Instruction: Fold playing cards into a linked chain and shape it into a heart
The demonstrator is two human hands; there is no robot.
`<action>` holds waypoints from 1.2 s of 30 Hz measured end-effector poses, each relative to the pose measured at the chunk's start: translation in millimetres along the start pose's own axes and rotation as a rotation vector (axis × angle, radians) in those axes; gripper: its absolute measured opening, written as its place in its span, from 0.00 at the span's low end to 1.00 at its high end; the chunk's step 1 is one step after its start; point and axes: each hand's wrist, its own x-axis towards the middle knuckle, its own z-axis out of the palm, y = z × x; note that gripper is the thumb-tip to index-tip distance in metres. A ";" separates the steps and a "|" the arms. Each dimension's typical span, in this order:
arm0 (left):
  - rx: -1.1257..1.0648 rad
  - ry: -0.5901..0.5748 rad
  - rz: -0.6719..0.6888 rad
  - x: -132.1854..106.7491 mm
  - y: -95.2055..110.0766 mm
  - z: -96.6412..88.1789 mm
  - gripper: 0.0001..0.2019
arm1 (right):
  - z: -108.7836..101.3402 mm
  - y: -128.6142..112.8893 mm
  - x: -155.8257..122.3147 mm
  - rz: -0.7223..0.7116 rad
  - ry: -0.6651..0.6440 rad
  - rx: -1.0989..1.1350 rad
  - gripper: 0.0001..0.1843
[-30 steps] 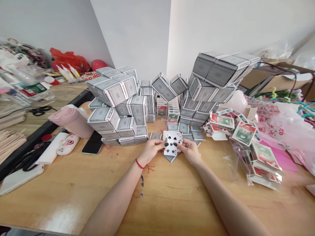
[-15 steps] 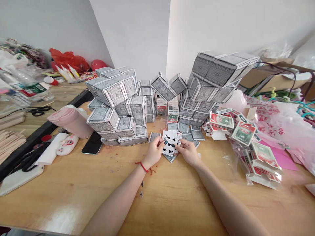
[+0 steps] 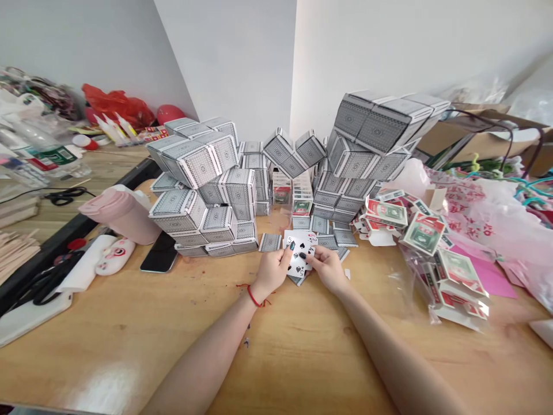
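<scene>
Several overlapping playing cards (image 3: 297, 264) are held face up between my two hands, a five of spades on top. My left hand (image 3: 273, 268) pinches their left edge, thumb on the face; a red string bracelet circles that wrist. On the right side, my right hand (image 3: 328, 266) grips the cards with its thumb on the front and its fingers hidden behind. Grey-backed cards (image 3: 271, 242) lie on the table around and beneath them. Blocks folded from grey-backed cards form a left stack (image 3: 203, 167) and a taller right stack (image 3: 371, 132) behind my hands.
A phone (image 3: 159, 253), a pink tumbler (image 3: 118, 212) and a white mouse-shaped case (image 3: 115, 256) stand or lie at left. To the right are opened card boxes (image 3: 425, 233) and plastic bags (image 3: 470, 196). Card boxes (image 3: 302, 199) stand in rows between the stacks.
The held cards have turned slightly more upright, and my left thumb has shifted on the five of spades. Both hands stay in nearly the same place; the view has drifted slightly.
</scene>
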 end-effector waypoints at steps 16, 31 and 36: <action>-0.035 0.047 0.008 0.5 2.4 -1.5 0.16 | -0.3 -4.0 -4.2 0.012 -0.104 -0.146 0.15; -0.035 0.100 0.001 1.3 1.2 -2.4 0.18 | 2.6 -2.2 -4.0 -0.055 -0.007 -0.212 0.17; -0.137 -0.054 0.038 1.7 -0.2 -4.0 0.12 | 1.4 -3.8 -0.4 -0.052 0.068 -0.080 0.18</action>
